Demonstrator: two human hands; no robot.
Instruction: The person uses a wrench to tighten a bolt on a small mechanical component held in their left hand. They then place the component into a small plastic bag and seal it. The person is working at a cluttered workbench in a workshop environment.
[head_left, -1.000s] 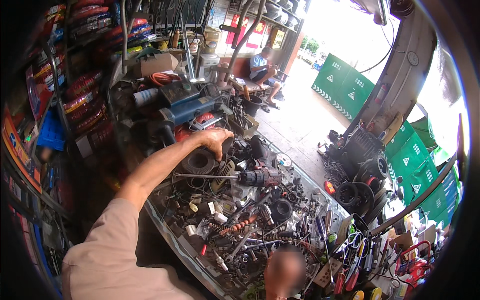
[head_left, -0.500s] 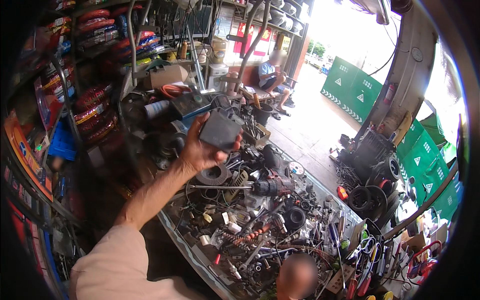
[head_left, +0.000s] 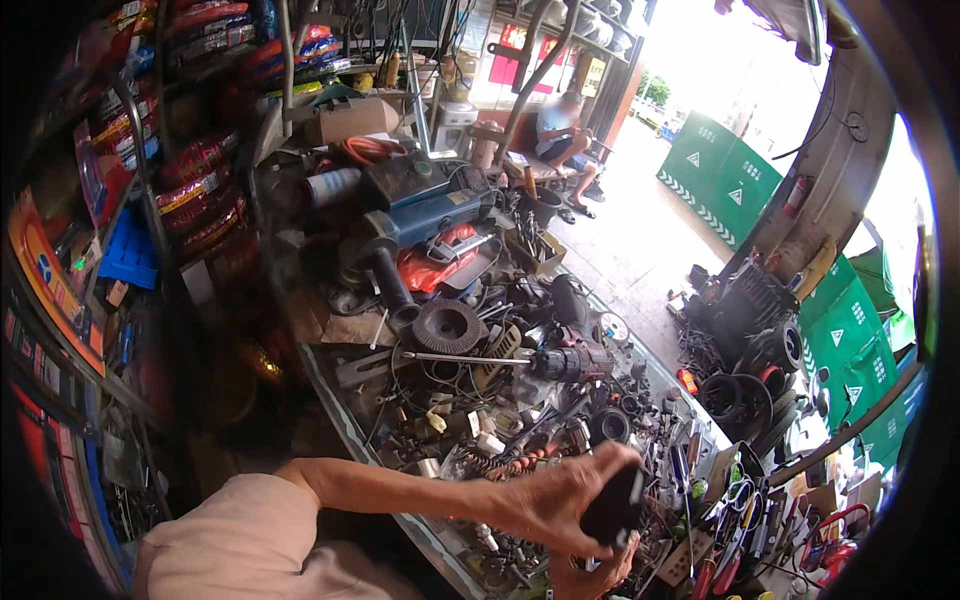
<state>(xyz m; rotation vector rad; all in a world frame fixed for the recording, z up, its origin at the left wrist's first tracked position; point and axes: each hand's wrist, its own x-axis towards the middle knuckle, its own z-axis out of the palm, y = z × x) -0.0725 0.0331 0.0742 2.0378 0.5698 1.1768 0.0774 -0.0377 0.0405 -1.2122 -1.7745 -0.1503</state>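
My left hand [head_left: 560, 505] is closed around a black, squarish block [head_left: 610, 505], low in the view over the cluttered workbench. My right hand [head_left: 595, 570] comes in at the bottom edge, its fingers gripping the lower side of the same block; much of that hand is hidden or cut off. Just beyond the hands are coiled copper-coloured springs [head_left: 490, 463] and a black rubber ring [head_left: 609, 425]. Farther up the bench lie a cordless drill [head_left: 570, 364] with a long bit, a round toothed disc [head_left: 449, 325] and a blue angle grinder [head_left: 425, 218].
Shelves of packaged tyres [head_left: 200, 200] stand at the left. Hand tools [head_left: 730, 530] crowd the bench's right end. A seated person [head_left: 560, 140] is at the back. Wheels and parts [head_left: 750, 390] pile by the doorway, near green barriers [head_left: 710, 175].
My left hand has picked up the black block from the back of the bench and brought it down toward me and rightward, where my right hand now meets it.
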